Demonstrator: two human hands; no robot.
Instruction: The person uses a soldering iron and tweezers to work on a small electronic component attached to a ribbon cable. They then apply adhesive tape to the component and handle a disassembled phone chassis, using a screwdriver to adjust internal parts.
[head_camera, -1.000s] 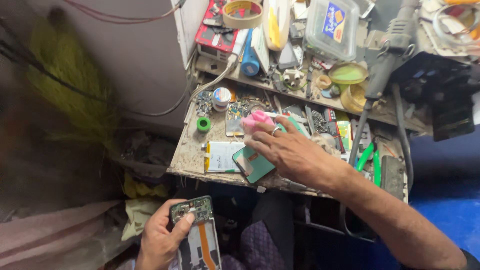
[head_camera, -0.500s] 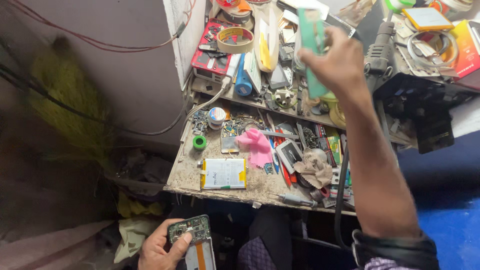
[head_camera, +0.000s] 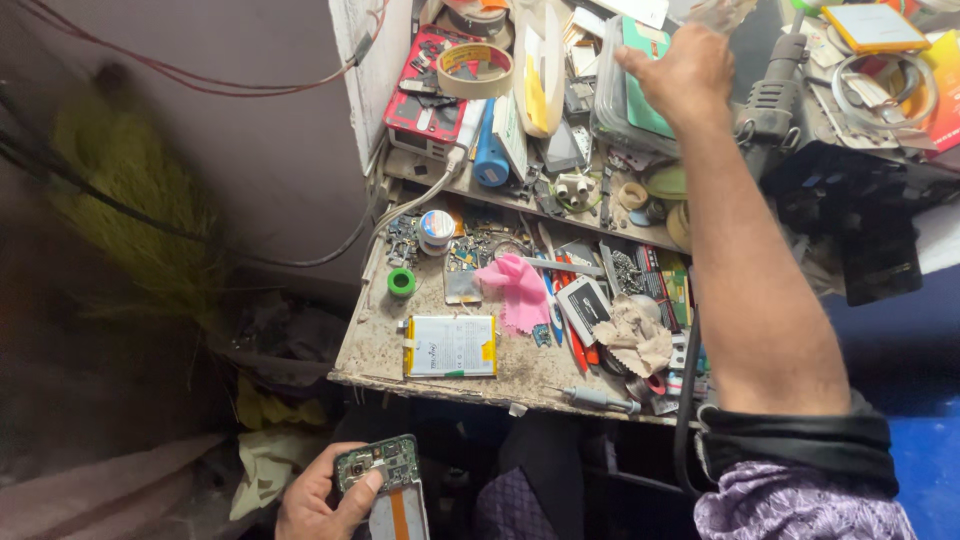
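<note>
up on the far shelf, the right hand (head_camera: 690, 75) presses its fingers on a green phone cover (head_camera: 645, 85) inside a clear plastic box (head_camera: 612, 95). near left, the left hand (head_camera: 320, 495) grips an opened phone (head_camera: 385, 480). a battery (head_camera: 452, 346) and pink cloth (head_camera: 515, 290) lie on the dusty workbench (head_camera: 375, 350).

The opened phone (head_camera: 385, 485) ran off the bottom edge, so its lower half went unseen. The right hand (head_camera: 678, 75) covered part of the green item (head_camera: 645, 95), and its fingers' grip could not be told. Small parts at the worktop's (head_camera: 380, 345) back edge were too tiny to identify.
</note>
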